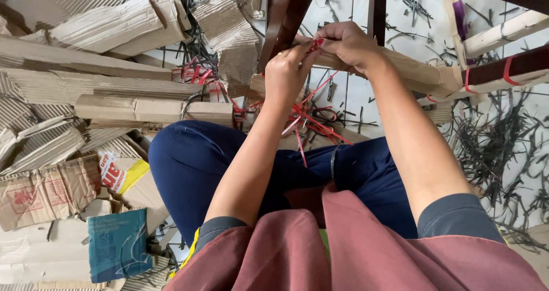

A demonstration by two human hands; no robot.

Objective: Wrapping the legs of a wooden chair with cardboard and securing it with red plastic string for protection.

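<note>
My left hand (286,70) and my right hand (346,42) meet at a cardboard-wrapped bar (412,70) of a dark wooden furniture frame (283,16). Both pinch a thin red plastic strap (314,44) at the wrap's left end. More red strap (314,122) trails down below my hands toward my lap. The fingertips hide the exact spot where the strap is held.
Piles of corrugated cardboard (103,90) lie to the left. Cut black strap pieces (497,142) litter the white tiled floor at right. Another wrapped frame bar with red ties (503,68) runs at upper right. My blue-trousered knees (194,159) are below.
</note>
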